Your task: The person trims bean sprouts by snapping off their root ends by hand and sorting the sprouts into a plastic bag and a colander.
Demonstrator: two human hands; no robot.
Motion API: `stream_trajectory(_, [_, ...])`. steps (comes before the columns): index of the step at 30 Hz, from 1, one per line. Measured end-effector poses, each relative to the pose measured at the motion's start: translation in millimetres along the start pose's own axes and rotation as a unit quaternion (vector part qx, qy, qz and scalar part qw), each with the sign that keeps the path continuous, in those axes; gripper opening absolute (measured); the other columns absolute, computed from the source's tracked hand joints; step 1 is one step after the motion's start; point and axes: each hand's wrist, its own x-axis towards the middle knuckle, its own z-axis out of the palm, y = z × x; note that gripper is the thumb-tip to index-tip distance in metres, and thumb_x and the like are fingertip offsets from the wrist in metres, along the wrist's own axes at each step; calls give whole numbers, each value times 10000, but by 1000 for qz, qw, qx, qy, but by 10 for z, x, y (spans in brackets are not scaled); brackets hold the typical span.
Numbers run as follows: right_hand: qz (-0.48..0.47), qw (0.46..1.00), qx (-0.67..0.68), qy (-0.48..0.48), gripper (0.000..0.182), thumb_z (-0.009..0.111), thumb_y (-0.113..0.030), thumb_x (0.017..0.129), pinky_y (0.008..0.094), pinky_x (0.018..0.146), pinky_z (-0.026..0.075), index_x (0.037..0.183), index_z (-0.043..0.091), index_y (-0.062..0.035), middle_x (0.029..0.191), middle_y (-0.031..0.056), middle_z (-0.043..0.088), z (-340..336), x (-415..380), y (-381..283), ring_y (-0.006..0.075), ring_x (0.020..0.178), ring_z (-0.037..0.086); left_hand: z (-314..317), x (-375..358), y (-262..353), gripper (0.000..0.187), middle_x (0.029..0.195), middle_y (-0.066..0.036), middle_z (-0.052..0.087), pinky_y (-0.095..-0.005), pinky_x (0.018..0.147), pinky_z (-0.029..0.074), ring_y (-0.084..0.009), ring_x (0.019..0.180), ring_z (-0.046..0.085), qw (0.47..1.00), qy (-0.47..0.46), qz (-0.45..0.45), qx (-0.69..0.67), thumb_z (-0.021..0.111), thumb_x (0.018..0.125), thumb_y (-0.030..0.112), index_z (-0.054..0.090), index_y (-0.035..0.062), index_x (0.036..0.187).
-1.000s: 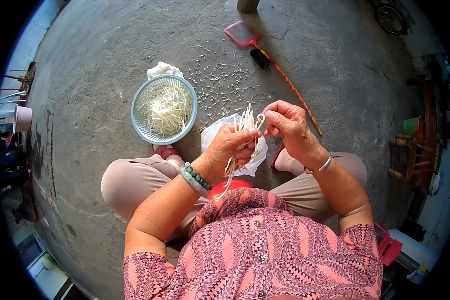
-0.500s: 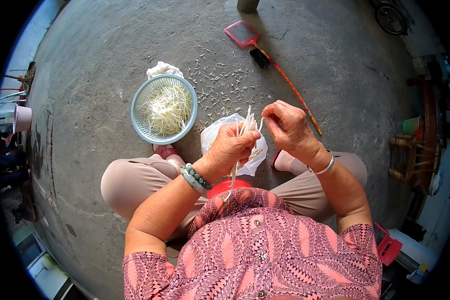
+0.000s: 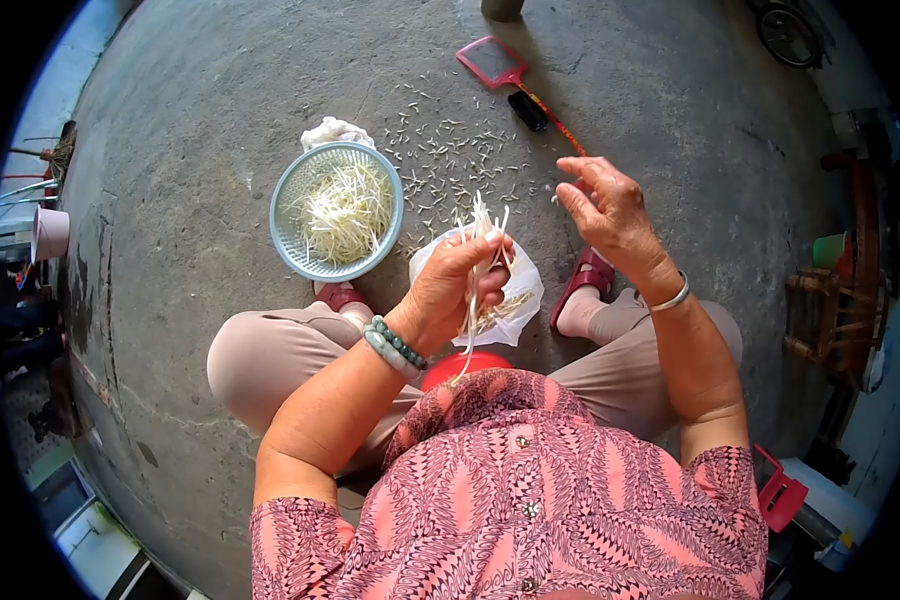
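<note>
A bunch of long white bean sprouts [image 3: 481,220] is gripped in my left hand [image 3: 452,278], its tips fanning up past the fingers and a few strands hanging below. To the right, my right hand [image 3: 612,212] is held apart from the bunch, thumb and fingers parted and nothing visible between them. A tiny pale bit shows in the air or on the floor just left of its thumb. Under my left hand lies a white plastic bag [image 3: 522,318] with more sprouts on it. A blue-grey colander [image 3: 278,222] at the left holds a heap of sprouts [image 3: 345,212].
Small scraps [image 3: 450,150] are scattered over the concrete floor beyond the bag. Farther off lie a pink fly swatter [image 3: 522,78] and a black object [image 3: 527,110]. A white cloth or bag [image 3: 336,131] touches the colander's far side. A red seat [image 3: 465,367] is beneath me.
My right hand has moved up and right, away from the bunch, and its pinched fingers have parted. The strand it pinched is no longer in them. My left hand keeps its hold.
</note>
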Motion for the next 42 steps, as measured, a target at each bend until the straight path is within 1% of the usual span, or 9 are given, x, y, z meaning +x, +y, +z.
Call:
stream_trajectory(3, [10,996,48,-75,246,663,-135,819,325,660,519,1016,639,10,897,160,654,88,-89,-54,256,719,653,-111,18,29,162,940,-70,562,-191,506,435,-90,673,498,996,-13,20,-84,563,931,200,562,49,991])
stream_trajectory(7, [7,990,87,-115,172,633,-123,838,329,611,514,947,643,9,813,164,661,174,-146,-117,251,655,655,-163,28,74,144,921,-71,589,-201,513,454,-105,693,543,990,22,46,-128,560,929,187,568,48,968])
stream_trajectory(10, [20,983,71,-167,175,636,-113,867,282,619,506,979,636,22,792,117,663,128,-124,-204,147,689,629,-177,31,107,144,920,-80,610,-207,516,458,-120,704,559,989,43,68,-122,561,928,185,577,45,956])
stream_trajectory(15, [-36,983,103,-151,141,633,-102,853,287,586,482,926,633,19,760,123,641,219,-149,-250,164,640,609,-185,5,138,181,1050,-155,649,-307,672,609,-268,1009,643,987,59,86,-121,583,903,151,597,8,1014])
stream_trajectory(18, [-41,981,127,-138,114,630,-104,834,353,574,488,839,608,8,735,171,628,241,-169,-346,298,635,637,-156,6,118,175,1015,-148,659,-317,687,609,-273,1003,646,987,96,84,-100,587,896,134,595,11,1020])
stream_trajectory(22, [-41,971,121,-204,142,655,-128,818,366,543,478,765,602,-8,660,161,606,213,-227,-519,308,586,620,-224,37,84,252,948,-121,643,-367,780,578,-245,918,659,983,77,114,-122,593,894,111,504,25,1113])
stream_trajectory(27, [8,894,206,-398,220,642,-198,869,281,600,497,838,632,20,703,89,654,263,-329,-565,144,652,631,-268,75,111,190,904,-72,653,-390,820,564,-213,885,656,973,81,133,-170,511,930,84,543,34,1111])
stream_trajectory(31, [41,880,269,-391,177,587,-139,862,318,574,490,804,634,23,650,103,642,317,-366,-521,192,597,632,-241,68,141,181,898,-67,645,-406,852,550,-209,876,648,971,80,138,-181,495,937,88,549,37,1103])
stream_trajectory(42, [61,853,327,-402,220,556,-121,906,242,570,485,794,630,54,670,57,633,-181,-101,-373,98,613,590,-240,73,200,179,894,-72,637,-413,863,542,-204,861,644,964,99,149,-196,486,939,92,543,37,1099])
